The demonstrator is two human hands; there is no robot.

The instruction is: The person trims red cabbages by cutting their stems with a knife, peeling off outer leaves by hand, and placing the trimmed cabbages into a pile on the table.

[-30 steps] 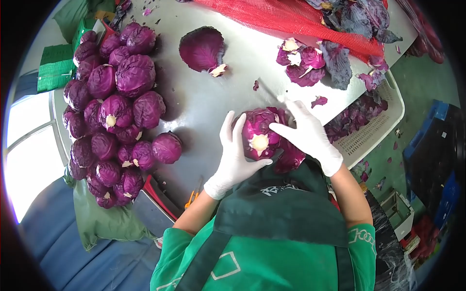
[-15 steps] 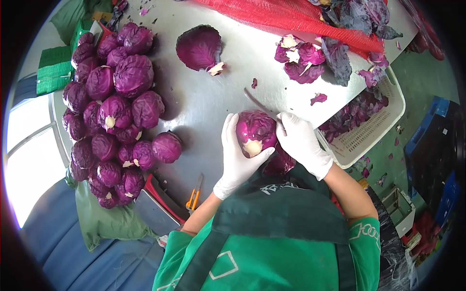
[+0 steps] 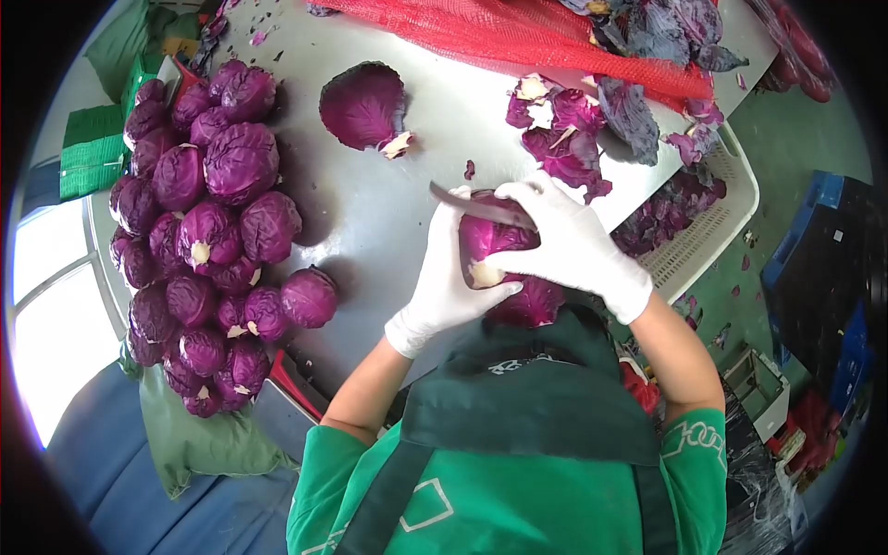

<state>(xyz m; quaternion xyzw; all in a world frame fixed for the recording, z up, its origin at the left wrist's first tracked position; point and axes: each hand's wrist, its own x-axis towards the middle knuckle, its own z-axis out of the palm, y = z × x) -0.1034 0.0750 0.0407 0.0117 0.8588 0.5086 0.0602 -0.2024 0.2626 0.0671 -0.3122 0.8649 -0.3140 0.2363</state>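
Observation:
My left hand (image 3: pixel 437 282), in a white glove, is wrapped round the left side of a red cabbage (image 3: pixel 504 239) with its pale stem end toward me. In my right hand (image 3: pixel 569 239), also gloved, is a knife (image 3: pixel 481 206) whose dark, curved blade lies across the cabbage's far side and points left. The right thumb reaches over the cabbage near its stem. The knife's handle is hidden by the fingers. A purple outer leaf (image 3: pixel 529 302) hangs below the cabbage against my apron.
Many red cabbages (image 3: pixel 242 165) are piled left on the metal table (image 3: pixel 370 222). A single leaf (image 3: pixel 363 106) lies ahead, with trimmed leaves (image 3: pixel 564 153) at right. Red mesh (image 3: pixel 518 42) spans the far side. A white basket (image 3: pixel 751 185) of leaves stands beyond the right edge.
My right hand has moved left and over the cabbage, bringing the knife blade across its far side. The right thumb now reaches toward the stem. The view has shifted slightly.

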